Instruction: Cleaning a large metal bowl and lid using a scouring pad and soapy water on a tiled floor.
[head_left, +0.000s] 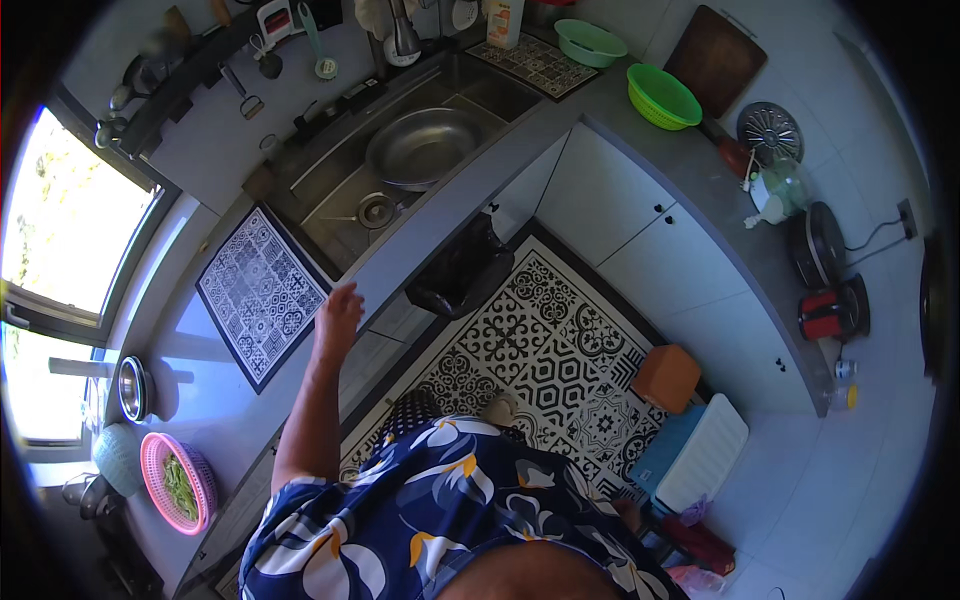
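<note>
My left hand (343, 306) is over the counter's front edge, by the right corner of a black-and-white patterned mat (262, 296). Its fingers are loosely bent, with nothing seen in them. Beyond it, a wide metal basin (425, 146) sits in the steel sink (330, 176), with a drain strainer (376, 211) nearer to me. My right hand (627, 514) shows only in part, low beside my patterned shirt; its fingers are hidden. A pink plastic basket (147, 480) with green vegetables (178, 486) stands on the counter at the left.
A black bag (469, 274) hangs at the cabinet front below the sink. An orange stool (666, 379) and a blue bin with a white lid (705, 454) stand on the floor. The right counter holds a green colander (664, 97) and a red kettle (825, 313).
</note>
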